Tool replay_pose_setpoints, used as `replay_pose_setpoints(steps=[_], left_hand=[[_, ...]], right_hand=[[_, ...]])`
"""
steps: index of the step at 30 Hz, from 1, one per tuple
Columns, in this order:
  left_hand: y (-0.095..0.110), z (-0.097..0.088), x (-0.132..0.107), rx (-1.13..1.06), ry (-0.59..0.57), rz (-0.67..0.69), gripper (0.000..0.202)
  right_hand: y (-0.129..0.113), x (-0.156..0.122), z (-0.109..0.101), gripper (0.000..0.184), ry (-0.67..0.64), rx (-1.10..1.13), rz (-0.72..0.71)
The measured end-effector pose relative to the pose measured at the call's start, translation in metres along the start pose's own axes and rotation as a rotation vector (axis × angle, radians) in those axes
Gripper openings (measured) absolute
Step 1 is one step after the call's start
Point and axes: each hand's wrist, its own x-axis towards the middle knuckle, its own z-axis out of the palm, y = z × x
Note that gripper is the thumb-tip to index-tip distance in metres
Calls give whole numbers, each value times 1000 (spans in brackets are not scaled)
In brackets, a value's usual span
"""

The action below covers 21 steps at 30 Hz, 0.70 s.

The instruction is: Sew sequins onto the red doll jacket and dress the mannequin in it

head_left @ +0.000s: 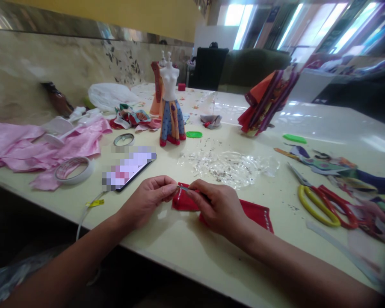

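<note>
Bare forearms (276, 251) taper to slender, bare fingers (200, 185).

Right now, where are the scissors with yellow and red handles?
In the head view, the scissors lie at right, between the white-trimmed red cloth and multicoloured fabric scraps.

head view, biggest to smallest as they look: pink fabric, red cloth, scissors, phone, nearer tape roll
1. Pink fabric
2. Red cloth and scissors: unsure which looks larger, since the right hand covers part of the cloth
3. Phone
4. Nearer tape roll

White-dotted red cloth (255, 211), blue-orange panelled skirt (173, 122), pink fabric (16, 147)
</note>
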Motion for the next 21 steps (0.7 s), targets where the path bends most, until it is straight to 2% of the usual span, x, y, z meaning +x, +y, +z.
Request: replay_pose_setpoints(steps=[15, 21], left_hand=[[0, -2, -2, 193, 29, 117, 14], [-1, -2, 0, 204, 46, 93, 15]], right_hand=[[0, 1, 3, 26, -23, 23, 89], [-1, 1, 4, 25, -37, 23, 99]])
